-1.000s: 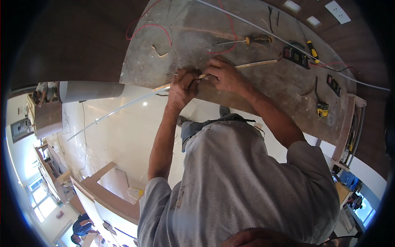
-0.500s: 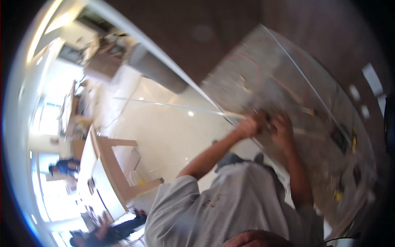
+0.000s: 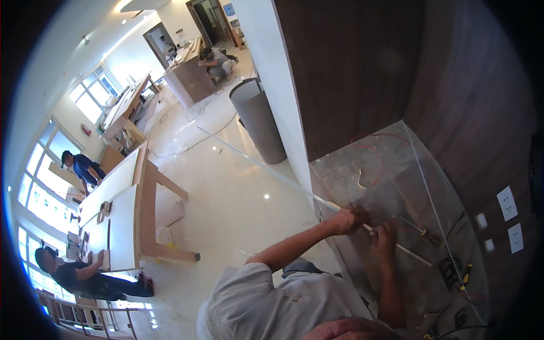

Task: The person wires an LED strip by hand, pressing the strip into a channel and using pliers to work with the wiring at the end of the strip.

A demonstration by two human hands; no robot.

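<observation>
A long thin pale strip (image 3: pixel 255 161) slants from over the floor to my hands above a dusty grey surface (image 3: pixel 391 170). My left hand (image 3: pixel 352 220) is closed round it. My right hand (image 3: pixel 385 238), fingers bent, pinches close to a short pale length showing between the hands. Past the right hand a tan stick (image 3: pixel 416 256) lines up with the strip; whether they are one piece I cannot tell. On the surface, a thin rod-like tool (image 3: pixel 413 225) lies near my right hand, with a yellow-handled tool (image 3: pixel 466 275) and black tools (image 3: pixel 449 273) farther right.
Dark wood panels (image 3: pixel 362 68) with white sockets (image 3: pixel 507 203) enclose the surface. A white wall end (image 3: pixel 272 62) and a grey rolled sheet (image 3: pixel 258 122) stand beyond. Left is a wooden workbench (image 3: pixel 148 209); two people (image 3: pixel 85 170) work along it, others farther back. Cables cross the floor.
The view has swung and sharpened, showing more of the room at left. Both hands appear lower in the picture, still together at the strip.
</observation>
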